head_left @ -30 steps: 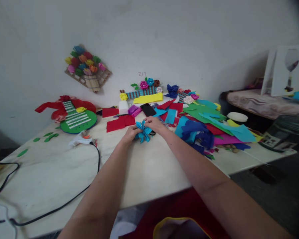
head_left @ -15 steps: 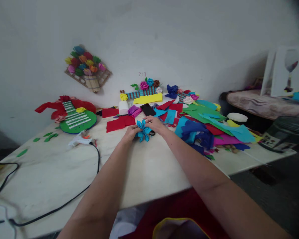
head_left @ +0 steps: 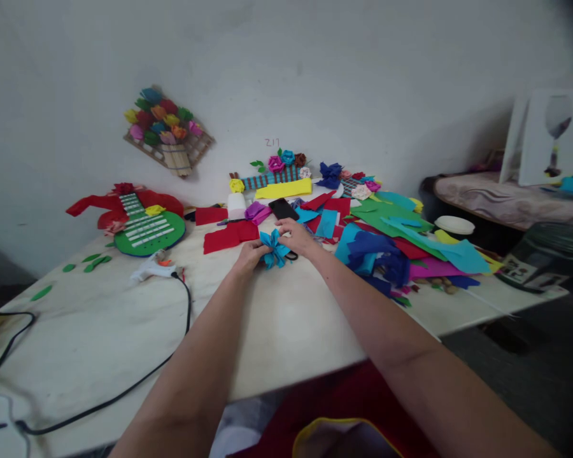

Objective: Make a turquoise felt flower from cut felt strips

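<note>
Between my two hands, just above the middle of the table, is a blue paper flower (head_left: 274,250) with several pointed petals spread out. My left hand (head_left: 252,256) grips it from the left, fingers closed near its base. From the right, my right hand (head_left: 294,238) pinches a petal at the flower's upper edge. A dark loop that looks like a scissors handle (head_left: 292,256) shows partly behind the flower. Red paper pieces (head_left: 229,237) lie just beyond my left hand, and a black phone (head_left: 283,209) lies past my right.
A white glue gun (head_left: 155,267) with a black cord (head_left: 190,305) lies at left, near green paper leaves (head_left: 95,262) and a green paper guitar (head_left: 150,230). Heaped coloured paper (head_left: 386,254) covers the right side. A large jar (head_left: 547,257) stands at the right edge.
The flower has tilted slightly and shifted up a little in my hands. Both hands keep hold of it in nearly the same place.
</note>
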A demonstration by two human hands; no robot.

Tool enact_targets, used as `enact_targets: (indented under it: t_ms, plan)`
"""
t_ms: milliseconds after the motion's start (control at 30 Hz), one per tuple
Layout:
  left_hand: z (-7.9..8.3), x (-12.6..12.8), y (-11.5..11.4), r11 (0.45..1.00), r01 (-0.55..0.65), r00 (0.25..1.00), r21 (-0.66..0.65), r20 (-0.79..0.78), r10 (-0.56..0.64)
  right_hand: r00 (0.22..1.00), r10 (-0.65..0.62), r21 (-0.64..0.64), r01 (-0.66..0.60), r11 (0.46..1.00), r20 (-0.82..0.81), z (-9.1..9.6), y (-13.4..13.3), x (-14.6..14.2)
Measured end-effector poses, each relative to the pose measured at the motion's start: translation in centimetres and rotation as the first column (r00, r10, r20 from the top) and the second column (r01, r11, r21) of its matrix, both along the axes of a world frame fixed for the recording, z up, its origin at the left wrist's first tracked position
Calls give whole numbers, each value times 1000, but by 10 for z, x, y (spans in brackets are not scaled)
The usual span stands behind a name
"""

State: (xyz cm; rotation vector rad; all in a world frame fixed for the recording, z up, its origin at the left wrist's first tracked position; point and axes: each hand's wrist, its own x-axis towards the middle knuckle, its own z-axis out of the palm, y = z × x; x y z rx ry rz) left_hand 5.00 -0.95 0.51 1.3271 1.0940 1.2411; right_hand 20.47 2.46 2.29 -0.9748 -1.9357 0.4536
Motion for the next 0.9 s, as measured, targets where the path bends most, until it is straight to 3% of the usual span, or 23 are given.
enact_targets:
  t_ms: [300, 633, 800, 900]
  plan:
    - [-1, 1, 0, 999, 26, 998, 35, -52, -24, 996, -66, -11, 67, 998, 66, -2, 3, -2]
    - [-3, 2, 2, 999, -10, 1000, -45, 29, 11, 1000, 4, 92, -2, 996, -15, -6, 4, 0]
    - [-7, -1, 6, 999, -24, 999, -23, 46, 25, 994, 109, 196, -113, 974, 33, -4, 2, 1]
    - [-5, 1, 4, 999, -40, 998, -34, 42, 41, 995, 66, 161, -77, 984, 76, -3, 0, 1]
